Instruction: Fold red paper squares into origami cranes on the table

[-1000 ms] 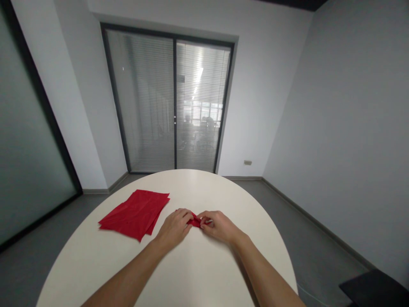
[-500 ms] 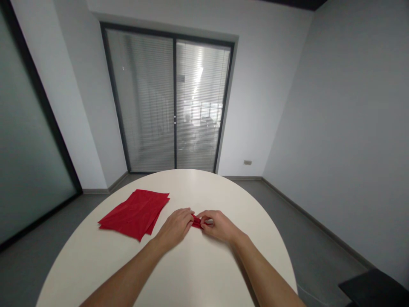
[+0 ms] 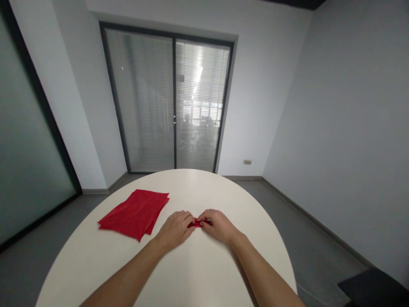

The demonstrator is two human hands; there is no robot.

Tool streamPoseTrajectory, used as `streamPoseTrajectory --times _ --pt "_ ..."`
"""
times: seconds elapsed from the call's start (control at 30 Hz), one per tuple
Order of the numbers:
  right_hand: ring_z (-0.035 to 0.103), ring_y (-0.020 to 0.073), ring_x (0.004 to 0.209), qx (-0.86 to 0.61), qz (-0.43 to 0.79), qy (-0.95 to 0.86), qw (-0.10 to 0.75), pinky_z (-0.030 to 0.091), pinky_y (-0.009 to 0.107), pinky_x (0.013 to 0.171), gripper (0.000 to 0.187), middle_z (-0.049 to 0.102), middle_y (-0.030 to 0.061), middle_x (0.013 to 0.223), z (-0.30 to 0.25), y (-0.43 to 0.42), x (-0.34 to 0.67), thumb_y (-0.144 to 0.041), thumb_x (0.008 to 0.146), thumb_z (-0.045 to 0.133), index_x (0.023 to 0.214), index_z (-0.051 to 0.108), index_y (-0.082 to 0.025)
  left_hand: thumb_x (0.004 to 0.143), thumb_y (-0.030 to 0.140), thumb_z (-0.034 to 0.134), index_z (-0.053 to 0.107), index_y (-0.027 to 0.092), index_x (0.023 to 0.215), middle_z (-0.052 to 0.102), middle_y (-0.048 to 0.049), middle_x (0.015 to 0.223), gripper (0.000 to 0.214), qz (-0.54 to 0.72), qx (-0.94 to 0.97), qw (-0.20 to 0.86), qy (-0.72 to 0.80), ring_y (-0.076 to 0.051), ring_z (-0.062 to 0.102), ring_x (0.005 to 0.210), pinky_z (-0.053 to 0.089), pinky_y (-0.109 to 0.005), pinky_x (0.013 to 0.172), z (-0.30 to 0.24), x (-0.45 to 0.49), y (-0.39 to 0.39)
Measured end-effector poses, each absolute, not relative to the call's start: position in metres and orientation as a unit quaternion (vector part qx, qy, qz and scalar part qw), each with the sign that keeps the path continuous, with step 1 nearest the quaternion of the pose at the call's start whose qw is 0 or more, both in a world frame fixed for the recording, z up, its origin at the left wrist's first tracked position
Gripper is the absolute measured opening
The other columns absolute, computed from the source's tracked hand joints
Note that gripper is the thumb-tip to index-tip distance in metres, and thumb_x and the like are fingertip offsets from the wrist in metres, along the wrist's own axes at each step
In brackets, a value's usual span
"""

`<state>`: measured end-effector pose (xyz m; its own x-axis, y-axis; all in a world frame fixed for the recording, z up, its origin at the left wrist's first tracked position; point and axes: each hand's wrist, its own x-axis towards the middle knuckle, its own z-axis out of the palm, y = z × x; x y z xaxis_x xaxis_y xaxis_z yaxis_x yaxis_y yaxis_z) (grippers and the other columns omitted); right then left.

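A small folded strip of red cloth (image 3: 197,223) lies between my two hands over the middle of the table. My left hand (image 3: 177,227) grips its left end with the fingers closed. At the other end, the fingertips of my right hand (image 3: 217,224) pinch the strip. Much of the strip is hidden under my fingers. To the left of my left hand, a stack of flat red cloths (image 3: 136,214) rests on the table, edges slightly out of line with each other.
The round cream table (image 3: 191,273) fills the lower part of the view. A black flat object (image 3: 375,286) stands at the lower right, off the table. Beyond the table are a glass partition with blinds (image 3: 143,106) and white walls.
My left hand has shifted slightly down, and more of the red strip now shows by its fingertips. My right hand's fingers have moved a little on the strip. The stack has stayed put.
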<state>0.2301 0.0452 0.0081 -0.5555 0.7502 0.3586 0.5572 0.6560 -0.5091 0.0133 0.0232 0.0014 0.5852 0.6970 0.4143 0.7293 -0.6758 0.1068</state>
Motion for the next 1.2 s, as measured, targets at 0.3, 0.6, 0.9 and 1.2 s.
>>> streamPoseTrajectory --times 0.3,0.6,0.9,1.2 --pt "0.063 0.015 0.073 -0.424 0.234 -0.833 0.268 0.046 0.024 0.068 0.019 0.074 0.0015 0.084 0.008 0.049 0.237 -0.014 0.081 0.059 0.091 0.074 -0.02 0.097 0.018 0.044 0.064 0.021 0.1 0.071 -0.0039 0.091 0.02 -0.211 -0.853 0.026 -0.477 -0.02 0.065 0.084 0.048 -0.032 0.077 -0.003 0.012 0.027" --pt "0.063 0.0149 0.07 -0.429 0.288 -0.814 0.265 0.047 0.024 0.065 0.021 0.074 0.0018 0.079 0.0 0.058 0.253 -0.012 0.076 0.059 0.089 0.075 -0.019 0.097 0.015 0.042 0.067 0.021 0.103 0.071 -0.0046 0.098 0.026 -0.208 -0.854 -0.013 -0.476 -0.021 0.067 0.094 0.049 -0.031 0.082 -0.007 0.01 0.029" --pt "0.064 0.0183 0.087 -0.431 0.243 -0.816 0.298 0.049 0.03 0.08 0.028 0.072 0.0061 0.096 0.004 0.058 0.26 -0.014 0.076 0.065 0.103 0.072 -0.019 0.097 0.018 0.041 0.066 0.024 0.105 0.071 -0.0024 0.1 0.027 -0.251 -0.831 -0.039 -0.495 -0.018 0.067 0.092 0.049 -0.028 0.081 -0.009 0.008 0.029" --pt "0.063 0.022 0.1 -0.331 0.128 -0.892 0.281 0.044 0.036 0.094 0.027 0.071 0.0055 0.106 0.014 0.043 0.232 -0.017 0.078 0.071 0.104 0.067 -0.022 0.095 0.021 0.043 0.067 0.023 0.103 0.073 -0.0035 0.103 0.025 -0.341 -0.798 -0.097 -0.487 -0.019 0.066 0.094 0.05 -0.031 0.087 -0.009 0.009 0.031"
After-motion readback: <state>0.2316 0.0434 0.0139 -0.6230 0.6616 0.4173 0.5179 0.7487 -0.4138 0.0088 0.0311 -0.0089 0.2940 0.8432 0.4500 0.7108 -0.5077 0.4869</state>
